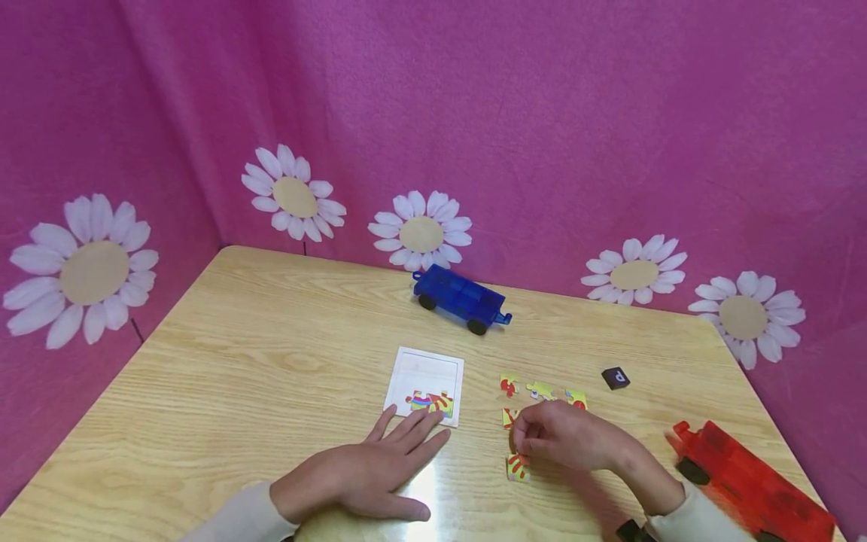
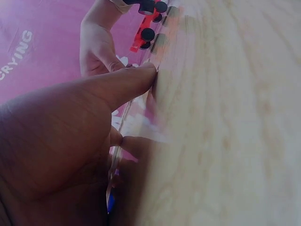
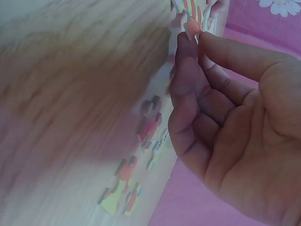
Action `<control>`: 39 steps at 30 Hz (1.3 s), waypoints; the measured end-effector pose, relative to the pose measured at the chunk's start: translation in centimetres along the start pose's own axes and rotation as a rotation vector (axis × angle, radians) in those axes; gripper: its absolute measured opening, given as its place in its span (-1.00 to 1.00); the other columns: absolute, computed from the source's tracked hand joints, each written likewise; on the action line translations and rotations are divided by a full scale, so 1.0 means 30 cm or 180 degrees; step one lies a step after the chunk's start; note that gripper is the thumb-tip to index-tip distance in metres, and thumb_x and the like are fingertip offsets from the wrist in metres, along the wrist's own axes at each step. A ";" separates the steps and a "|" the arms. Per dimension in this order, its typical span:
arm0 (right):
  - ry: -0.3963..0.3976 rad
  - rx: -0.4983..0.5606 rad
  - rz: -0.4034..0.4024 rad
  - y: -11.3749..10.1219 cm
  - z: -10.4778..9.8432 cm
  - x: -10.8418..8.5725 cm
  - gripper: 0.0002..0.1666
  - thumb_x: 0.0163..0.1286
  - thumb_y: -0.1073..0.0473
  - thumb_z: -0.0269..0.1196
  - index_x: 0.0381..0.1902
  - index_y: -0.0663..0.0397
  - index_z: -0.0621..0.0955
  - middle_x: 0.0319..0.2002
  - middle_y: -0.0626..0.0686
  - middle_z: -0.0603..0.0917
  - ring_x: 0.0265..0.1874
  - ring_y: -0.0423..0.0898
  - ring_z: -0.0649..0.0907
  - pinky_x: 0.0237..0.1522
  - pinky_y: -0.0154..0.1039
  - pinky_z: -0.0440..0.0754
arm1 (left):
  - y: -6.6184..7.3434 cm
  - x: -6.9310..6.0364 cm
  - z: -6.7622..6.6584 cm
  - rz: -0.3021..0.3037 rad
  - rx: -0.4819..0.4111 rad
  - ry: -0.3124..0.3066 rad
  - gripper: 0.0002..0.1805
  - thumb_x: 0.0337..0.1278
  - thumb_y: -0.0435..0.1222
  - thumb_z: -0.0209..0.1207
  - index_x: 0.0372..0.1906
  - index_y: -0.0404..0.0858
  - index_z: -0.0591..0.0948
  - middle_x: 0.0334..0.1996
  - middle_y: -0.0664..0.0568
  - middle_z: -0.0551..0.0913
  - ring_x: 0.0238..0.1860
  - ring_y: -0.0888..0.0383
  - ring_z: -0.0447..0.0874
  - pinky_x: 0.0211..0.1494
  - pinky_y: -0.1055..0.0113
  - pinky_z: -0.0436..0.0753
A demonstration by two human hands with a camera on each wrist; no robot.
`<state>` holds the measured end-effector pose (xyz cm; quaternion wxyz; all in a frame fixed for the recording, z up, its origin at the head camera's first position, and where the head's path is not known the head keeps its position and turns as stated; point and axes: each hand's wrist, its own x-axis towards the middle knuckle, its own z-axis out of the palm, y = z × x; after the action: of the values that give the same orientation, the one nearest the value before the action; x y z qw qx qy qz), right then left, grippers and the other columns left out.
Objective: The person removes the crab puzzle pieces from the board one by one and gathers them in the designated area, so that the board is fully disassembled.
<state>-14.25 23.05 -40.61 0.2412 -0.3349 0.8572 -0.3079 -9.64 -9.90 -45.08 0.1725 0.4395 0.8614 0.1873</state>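
Spreading its fingers wide, the left hand (image 1: 369,470) rests at the white puzzle board's (image 1: 425,370) near edge, ideally steadying it; rightward, the right hand (image 1: 565,436) pinches a striped jigsaw piece (image 1: 518,470), best gripped by its rim! Count: one board, two placed pieces (image 1: 440,405), one blue wagon (image 1: 460,299), four other loose pieces (image 1: 509,385) visible, one lettered cube (image 1: 616,378), one red wagon (image 1: 752,482).

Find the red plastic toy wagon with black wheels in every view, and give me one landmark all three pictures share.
Head: the red plastic toy wagon with black wheels is at the lower right.
Left wrist: the wagon is near the top, about mid-width.
Right wrist: not in the picture.
Shared landmark: the person's bare right hand, at upper left in the left wrist view and at right in the right wrist view.
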 end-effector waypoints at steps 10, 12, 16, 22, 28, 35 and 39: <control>0.0071 -0.0089 0.0096 0.005 0.012 -0.001 -0.80 0.44 0.30 0.29 -0.36 -0.12 0.64 -0.42 -0.29 0.58 -0.40 -0.32 0.51 -0.32 -0.34 0.50 | 0.003 0.000 -0.001 0.0014 0.0043 0.0005 0.01 0.42 0.23 0.08 0.68 -0.21 -0.04 0.66 -0.17 -0.22 0.64 -0.05 -0.33 0.54 -0.29 -0.23; 0.0127 -0.0099 0.0048 0.004 0.013 -0.005 -0.79 0.44 0.32 0.29 -0.36 -0.12 0.63 -0.43 -0.28 0.60 -0.40 -0.32 0.53 -0.32 -0.35 0.52 | 0.005 0.001 -0.001 0.0012 0.0073 0.0001 0.01 0.43 0.24 0.07 0.68 -0.22 -0.04 0.66 -0.17 -0.22 0.64 -0.05 -0.33 0.54 -0.29 -0.23; 0.0284 -0.0122 -0.0111 -0.010 0.013 -0.002 -0.79 0.44 0.33 0.28 -0.36 -0.11 0.63 -0.44 -0.26 0.64 -0.42 -0.32 0.57 -0.34 -0.35 0.56 | 0.013 -0.001 -0.004 -0.0021 0.0183 -0.0012 0.00 0.43 0.24 0.06 0.68 -0.21 -0.04 0.66 -0.16 -0.21 0.64 -0.04 -0.33 0.55 -0.28 -0.20; 0.0456 -0.0426 -0.0080 -0.061 -0.005 0.045 -0.84 0.47 0.27 0.31 -0.33 -0.10 0.65 -0.47 -0.26 0.61 -0.46 -0.32 0.55 -0.38 -0.32 0.56 | 0.028 -0.011 -0.026 -0.0079 0.0341 -0.0025 -0.07 0.45 0.24 0.04 0.68 -0.12 0.03 0.67 -0.10 -0.19 0.64 -0.04 -0.30 0.58 -0.21 -0.15; 0.0394 -0.0432 -0.0082 -0.104 -0.017 0.141 -0.89 0.47 0.26 0.31 -0.27 -0.07 0.67 -0.43 -0.24 0.62 -0.47 -0.26 0.55 -0.41 -0.30 0.57 | -0.001 -0.006 -0.066 -0.0158 0.0336 0.0553 -0.10 0.46 0.17 0.09 0.67 -0.16 0.09 0.66 -0.13 -0.10 0.63 -0.12 -0.22 0.57 -0.21 -0.30; 0.0324 -0.0283 -0.0246 -0.133 -0.001 0.272 -0.92 0.42 0.31 0.32 -0.16 0.08 0.70 -0.38 -0.18 0.65 -0.53 -0.24 0.56 -0.50 -0.30 0.57 | -0.136 0.023 -0.157 -0.0506 0.0001 0.0698 0.02 0.35 0.17 0.23 0.68 -0.16 0.02 0.66 -0.14 -0.14 0.63 -0.15 -0.27 0.56 -0.22 -0.30; 0.0208 -0.0307 -0.0242 -0.145 0.015 0.334 -0.84 0.37 0.30 0.37 -0.11 0.08 0.71 -0.37 -0.18 0.67 -0.41 -0.26 0.60 -0.34 -0.31 0.60 | -0.205 0.049 -0.196 -0.0722 -0.0239 0.0438 0.16 0.22 0.25 0.29 0.69 -0.13 -0.06 0.66 -0.13 -0.21 0.63 -0.16 -0.36 0.53 -0.30 -0.36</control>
<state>-18.73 13.09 -39.99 0.1848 -0.3682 0.8651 -0.2860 -17.43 -13.05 -43.08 0.1494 0.3187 0.9077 0.2283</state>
